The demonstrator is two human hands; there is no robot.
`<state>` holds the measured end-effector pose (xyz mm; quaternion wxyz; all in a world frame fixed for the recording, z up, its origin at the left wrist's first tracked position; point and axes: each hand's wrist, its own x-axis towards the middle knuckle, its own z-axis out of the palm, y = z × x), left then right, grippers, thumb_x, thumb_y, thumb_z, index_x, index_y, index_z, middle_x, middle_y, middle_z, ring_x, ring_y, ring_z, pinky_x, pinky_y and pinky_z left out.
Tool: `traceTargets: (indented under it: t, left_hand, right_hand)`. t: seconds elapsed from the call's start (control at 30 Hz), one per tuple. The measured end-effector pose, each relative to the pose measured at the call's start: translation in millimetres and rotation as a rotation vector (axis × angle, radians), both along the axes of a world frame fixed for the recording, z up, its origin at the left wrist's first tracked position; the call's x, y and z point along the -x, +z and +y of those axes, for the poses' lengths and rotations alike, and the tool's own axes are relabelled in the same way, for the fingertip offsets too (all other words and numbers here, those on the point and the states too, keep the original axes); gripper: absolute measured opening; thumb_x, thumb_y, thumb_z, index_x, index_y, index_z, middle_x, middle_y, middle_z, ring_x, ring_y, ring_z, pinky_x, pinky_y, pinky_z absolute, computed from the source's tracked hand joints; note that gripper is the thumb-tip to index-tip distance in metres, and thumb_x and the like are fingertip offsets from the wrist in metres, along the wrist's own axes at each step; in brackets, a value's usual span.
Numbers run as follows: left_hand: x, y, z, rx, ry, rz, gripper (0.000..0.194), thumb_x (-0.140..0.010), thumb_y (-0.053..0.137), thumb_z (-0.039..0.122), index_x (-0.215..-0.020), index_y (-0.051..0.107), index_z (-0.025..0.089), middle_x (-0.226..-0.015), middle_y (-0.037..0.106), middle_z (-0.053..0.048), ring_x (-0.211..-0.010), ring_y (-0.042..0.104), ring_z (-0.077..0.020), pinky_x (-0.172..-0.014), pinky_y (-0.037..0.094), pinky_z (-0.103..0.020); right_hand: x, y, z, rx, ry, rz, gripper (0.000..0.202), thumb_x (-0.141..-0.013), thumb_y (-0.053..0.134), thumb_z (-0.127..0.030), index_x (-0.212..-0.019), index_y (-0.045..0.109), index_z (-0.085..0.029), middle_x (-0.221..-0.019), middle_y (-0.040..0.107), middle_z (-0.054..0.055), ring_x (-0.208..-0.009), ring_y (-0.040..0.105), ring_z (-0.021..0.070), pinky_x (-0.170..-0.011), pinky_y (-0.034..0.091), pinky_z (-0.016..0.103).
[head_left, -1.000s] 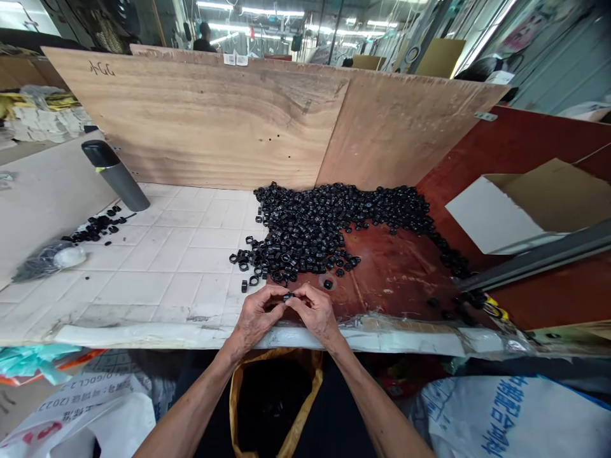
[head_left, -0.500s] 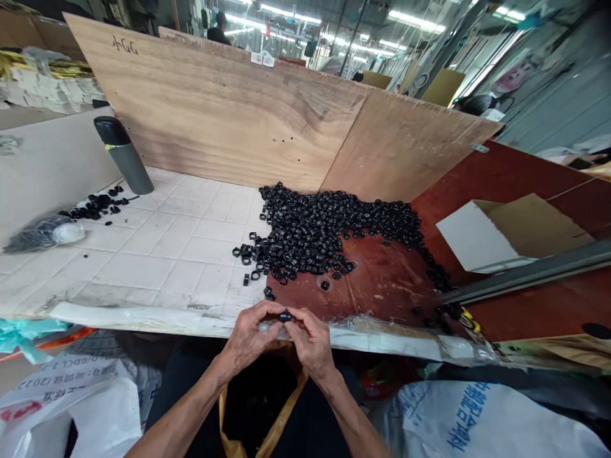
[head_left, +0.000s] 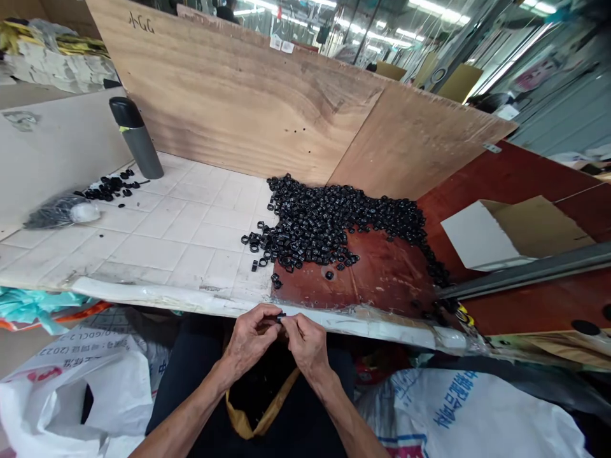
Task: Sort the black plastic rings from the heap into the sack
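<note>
The left hand [head_left: 251,335] and right hand [head_left: 308,345] have fingers clamped on a small black part [head_left: 281,316], apparently a ring. A yellow bag [head_left: 244,425] gapes below them.

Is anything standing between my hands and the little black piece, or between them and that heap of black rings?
Nothing visible separates your left hand or right hand from the small black piece; both hold it. Between them and the heap of black rings lie the white table edge and a few loose black pieces.
</note>
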<state>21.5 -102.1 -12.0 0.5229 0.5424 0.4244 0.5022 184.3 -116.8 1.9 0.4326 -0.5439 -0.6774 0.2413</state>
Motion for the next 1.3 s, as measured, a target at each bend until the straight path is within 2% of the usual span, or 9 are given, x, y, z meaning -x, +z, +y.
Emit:
traceTargets:
  t: [0.17,0.27,0.43,0.57,0.7,0.83,0.97,1.17,1.3]
  left_hand:
    - [-0.5,-0.5,-3.1,0.027,-0.007,0.006,0.026,-0.083,0.066,0.018,-0.107,0.073,0.019,-0.106,0.074,-0.005,-0.084,0.073,-0.0144,-0.083,0.061,-0.026]
    - [-3.4,1.1,-6.8,0.06,-0.044,0.008,0.023,-0.083,0.067,0.019,-0.105,0.073,0.019,-0.102,0.074,-0.004,-0.082,0.072,-0.0142,-0.081,0.061,-0.026]
    - [-1.8,4.3,-10.7,0.174,-0.059,-0.121,0.025,-0.084,0.071,0.025,-0.107,0.071,0.017,-0.092,0.076,-0.005,-0.079,0.073,-0.0157,-0.079,0.061,-0.027]
    - [2.9,5.9,-13.3,0.122,-0.044,-0.032,0.024,-0.084,0.07,0.025,-0.107,0.073,0.017,-0.098,0.076,-0.005,-0.08,0.072,-0.015,-0.081,0.061,-0.028]
    - [4.0,5.2,-16.1,0.111,-0.025,-0.007,0.025,-0.085,0.069,0.025,-0.107,0.073,0.017,-0.1,0.076,-0.005,-0.081,0.072,-0.0151,-0.082,0.061,-0.028]
    - [4.9,4.5,-18.0,0.138,-0.024,-0.032,0.024,-0.084,0.071,0.026,-0.106,0.073,0.016,-0.096,0.077,-0.006,-0.079,0.072,-0.0157,-0.08,0.061,-0.028]
    - [7.0,3.9,-19.5,0.176,-0.07,-0.081,0.025,-0.087,0.07,0.028,-0.108,0.071,0.015,-0.094,0.076,-0.007,-0.081,0.072,-0.017,-0.081,0.06,-0.029]
    - [7.5,7.3,-23.2,0.015,-0.052,0.097,0.022,-0.087,0.066,0.022,-0.108,0.072,0.019,-0.102,0.075,-0.005,-0.084,0.071,-0.0162,-0.083,0.059,-0.029]
    - [7.6,11.1,-26.1,0.12,-0.066,0.016,0.022,-0.088,0.067,0.026,-0.107,0.072,0.017,-0.095,0.076,-0.006,-0.08,0.071,-0.017,-0.079,0.06,-0.029]
  right_hand:
    - [-1.7,-0.8,-3.1,0.011,0.02,0.043,0.025,-0.097,0.058,-0.032,-0.112,0.071,-0.016,-0.079,0.069,0.003,-0.062,0.061,0.0146,-0.061,0.051,0.026]
    - [-4.8,3.0,-4.4,0.04,-0.011,0.048,0.02,-0.098,0.056,-0.03,-0.098,0.072,-0.018,-0.069,0.063,0.0,-0.058,0.058,0.014,-0.06,0.05,0.026]
    - [-8.3,9.4,-4.3,-0.012,0.122,0.098,0.022,-0.096,0.058,-0.025,-0.114,0.069,-0.018,-0.098,0.068,0.008,-0.081,0.067,0.0182,-0.073,0.056,0.029]
    - [-6.0,5.2,-7.1,0.031,0.078,0.034,0.025,-0.101,0.051,-0.025,-0.083,0.068,-0.019,-0.072,0.062,0.002,-0.06,0.058,0.0141,-0.062,0.051,0.026]
    - [-4.5,3.9,-12.7,0.035,0.088,0.023,0.02,-0.098,0.056,-0.029,-0.105,0.071,-0.017,-0.08,0.066,0.003,-0.064,0.06,0.015,-0.065,0.052,0.026]
    - [-5.7,5.9,-15.8,0.092,0.043,0.007,0.023,-0.099,0.056,-0.031,-0.088,0.071,-0.018,-0.068,0.061,0.001,-0.057,0.054,0.0135,-0.058,0.048,0.025]
    - [-5.5,5.0,-16.9,0.07,0.1,0.06,0.021,-0.097,0.058,-0.033,-0.104,0.07,-0.018,-0.084,0.067,0.006,-0.069,0.063,0.0177,-0.065,0.053,0.029]
    - [-1.3,3.5,-22.1,0.353,0.055,0.186,0.026,-0.1,0.054,-0.039,-0.088,0.065,-0.019,-0.06,0.059,-0.003,-0.045,0.053,0.0116,-0.047,0.044,0.023]
    - [0.2,2.4,-25.3,0.149,0.07,0.174,0.023,-0.094,0.061,-0.036,-0.106,0.068,-0.017,-0.081,0.068,0.004,-0.063,0.063,0.0153,-0.061,0.052,0.026]
